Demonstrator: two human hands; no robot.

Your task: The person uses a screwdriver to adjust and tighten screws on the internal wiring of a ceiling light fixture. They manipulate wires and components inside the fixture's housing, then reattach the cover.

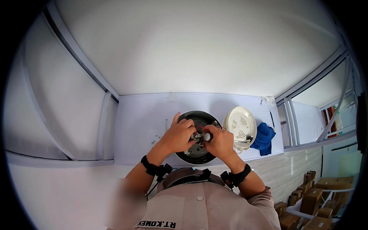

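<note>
A round dark housing with a pale rim (pixel 196 158) lies on the table in front of me, with several small parts inside. Over its middle, my left hand (pixel 177 135) is closed around a small metal part (pixel 197 136), the thumb and fingers bent in toward it. Facing it, my right hand (pixel 221 142) is curled round an object with a round whitish-grey end (pixel 208 137); the fingers hide its kind. A thin red wire (pixel 201 127) arcs between the two hands.
Right of the housing rests a cream oval plastic cover with slots (pixel 240 124), a thin metal rod across its near edge. Beyond are a blue cloth (pixel 263 138), a slim dark stick (pixel 272 119) and crumpled white paper (pixel 268 100). Tiny loose bits (pixel 155 140) lie left.
</note>
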